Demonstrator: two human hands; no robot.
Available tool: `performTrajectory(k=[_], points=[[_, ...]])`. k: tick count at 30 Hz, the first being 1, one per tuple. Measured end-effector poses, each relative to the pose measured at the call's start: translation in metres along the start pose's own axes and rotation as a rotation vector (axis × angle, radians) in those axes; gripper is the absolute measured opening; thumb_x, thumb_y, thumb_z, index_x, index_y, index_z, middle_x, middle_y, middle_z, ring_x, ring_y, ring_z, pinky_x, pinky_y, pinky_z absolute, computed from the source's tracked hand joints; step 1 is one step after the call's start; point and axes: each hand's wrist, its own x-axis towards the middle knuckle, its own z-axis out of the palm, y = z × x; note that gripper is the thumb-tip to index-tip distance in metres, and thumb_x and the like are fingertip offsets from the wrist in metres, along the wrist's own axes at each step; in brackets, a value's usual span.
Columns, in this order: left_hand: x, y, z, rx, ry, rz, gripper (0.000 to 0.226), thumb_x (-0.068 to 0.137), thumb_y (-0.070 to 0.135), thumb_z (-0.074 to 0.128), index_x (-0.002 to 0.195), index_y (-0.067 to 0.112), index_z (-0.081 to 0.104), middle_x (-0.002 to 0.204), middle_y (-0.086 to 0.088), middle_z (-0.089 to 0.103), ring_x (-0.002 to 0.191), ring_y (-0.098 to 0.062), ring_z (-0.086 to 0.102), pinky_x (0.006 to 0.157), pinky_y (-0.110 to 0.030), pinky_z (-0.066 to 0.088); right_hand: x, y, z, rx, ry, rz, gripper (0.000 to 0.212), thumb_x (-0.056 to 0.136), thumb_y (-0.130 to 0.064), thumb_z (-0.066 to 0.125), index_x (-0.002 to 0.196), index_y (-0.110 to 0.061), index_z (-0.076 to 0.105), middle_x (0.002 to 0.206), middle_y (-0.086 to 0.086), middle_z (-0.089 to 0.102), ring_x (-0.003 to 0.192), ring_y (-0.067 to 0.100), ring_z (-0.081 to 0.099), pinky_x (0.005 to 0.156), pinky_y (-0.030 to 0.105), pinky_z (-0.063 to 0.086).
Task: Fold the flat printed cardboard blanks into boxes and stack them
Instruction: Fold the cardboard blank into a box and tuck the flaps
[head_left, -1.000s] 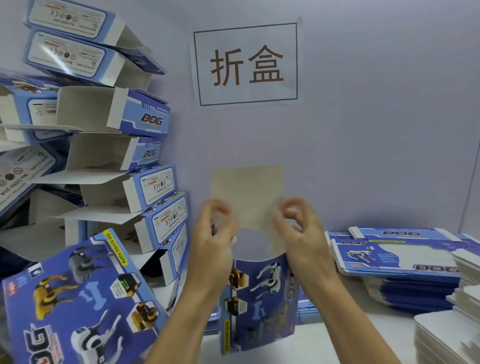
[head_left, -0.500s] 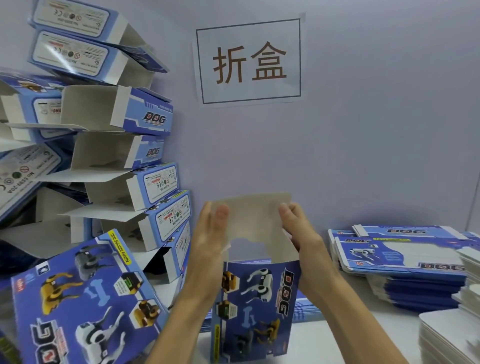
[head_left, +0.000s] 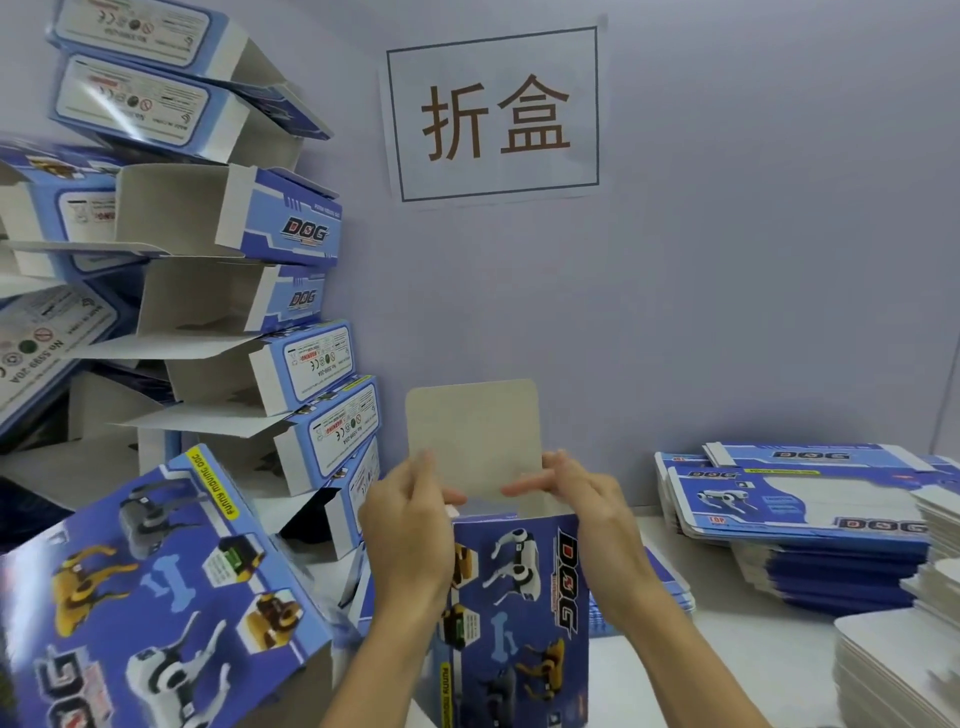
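Left hand (head_left: 410, 525) and right hand (head_left: 587, 514) pinch upright box (head_left: 519, 613) flap (head_left: 472, 436) | folded stack (head_left: 234, 291) at table's (head_left: 769, 660) left edge

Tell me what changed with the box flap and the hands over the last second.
The flap dipped toward the box, then stood upright again. Left hand and right hand shifted from its upper part to its lower corners, fingers now pinching there. The box pile and flat blanks stayed put.
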Motion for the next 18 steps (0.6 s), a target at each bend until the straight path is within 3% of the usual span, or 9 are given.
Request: performTrajectory(k=[3,4,6,8,10,12,14,16,18], points=[[0.010,-0.005,-0.005,-0.016,-0.127,-0.108,0.020,0.097,0.007,0.054,0.084,0.019,0.064,0.077,0.009,0.066,0.075,-0.007,0.060,0.063,-0.022,0.043,0.006,0.006,0.001,-0.039,0.001,0.060,0.023,0.103,-0.022,0.048,0.101,-0.035,0.066,0.107,-0.019,0.069,0.101,0.009,0.067,0.081,0.025,0.052],[0.011,-0.007,-0.007,-0.083,-0.165,-0.161,0.021,0.096,0.004,0.054,0.097,0.024,0.055,0.086,0.009,0.067,0.081,-0.010,0.063,0.068,-0.024,0.049,0.008,0.005,0.001,0.008,-0.009,0.102,0.028,0.101,-0.014,0.051,0.109,-0.041,0.055,0.113,-0.010,0.067,0.097,0.017,0.070,0.074,0.029,0.056],[0.013,-0.011,-0.008,-0.213,-0.216,-0.213,0.046,0.096,-0.001,0.053,0.123,0.032,0.037,0.105,0.008,0.069,0.096,-0.015,0.067,0.086,-0.040,0.055,0.011,0.004,0.000,0.059,-0.023,0.133,0.054,0.098,-0.005,0.052,0.124,-0.050,0.037,0.118,-0.004,0.063,0.087,0.011,0.071,0.062,0.021,0.056],[0.012,-0.013,-0.008,-0.245,-0.239,-0.188,0.070,0.094,-0.005,0.052,0.136,0.049,0.035,0.116,0.006,0.069,0.105,-0.019,0.067,0.092,-0.046,0.054,0.012,0.002,0.000,0.055,-0.050,0.144,0.063,0.098,-0.002,0.048,0.130,-0.054,0.035,0.117,-0.008,0.063,0.087,0.006,0.070,0.059,0.017,0.055],[0.011,-0.013,-0.008,-0.243,-0.184,-0.070,0.061,0.090,-0.010,0.049,0.111,0.047,0.062,0.103,0.009,0.074,0.098,-0.014,0.069,0.080,-0.029,0.056,0.011,0.001,0.001,0.074,-0.044,0.137,0.049,0.098,-0.003,0.046,0.112,-0.048,0.056,0.110,-0.008,0.068,0.085,0.015,0.072,0.062,0.023,0.057],[0.005,-0.014,-0.011,-0.251,-0.084,0.057,0.038,0.089,-0.002,0.041,0.080,0.022,0.069,0.097,0.007,0.075,0.100,-0.014,0.068,0.075,-0.020,0.053,0.006,0.005,0.001,0.108,0.030,0.085,0.026,0.095,-0.015,0.047,0.085,-0.030,0.065,0.096,-0.005,0.071,0.084,0.022,0.068,0.061,0.023,0.054],[-0.004,-0.019,-0.011,-0.309,-0.065,0.151,0.034,0.088,0.019,0.035,0.078,0.000,0.062,0.107,0.000,0.073,0.108,-0.014,0.066,0.077,-0.026,0.055,0.000,0.010,0.001,0.272,0.042,0.087,0.025,0.090,-0.038,0.052,0.079,-0.021,0.067,0.093,0.003,0.072,0.080,0.028,0.068,0.059,0.028,0.056],[-0.009,-0.025,-0.011,-0.346,-0.136,0.188,0.047,0.089,0.041,0.039,0.084,-0.001,0.059,0.112,-0.001,0.072,0.108,-0.015,0.067,0.070,-0.032,0.059,-0.003,0.013,0.000,0.329,-0.014,0.104,0.036,0.084,-0.053,0.057,0.086,-0.019,0.068,0.096,0.004,0.074,0.080,0.031,0.072,0.062,0.032,0.059],[-0.011,-0.027,-0.010,-0.343,-0.204,0.169,0.045,0.089,0.049,0.052,0.092,0.005,0.059,0.111,0.003,0.071,0.101,-0.017,0.070,0.061,-0.036,0.061,-0.004,0.015,-0.002,0.251,-0.095,0.092,0.042,0.075,-0.057,0.064,0.094,-0.020,0.064,0.099,0.004,0.073,0.084,0.029,0.074,0.065,0.032,0.060]])
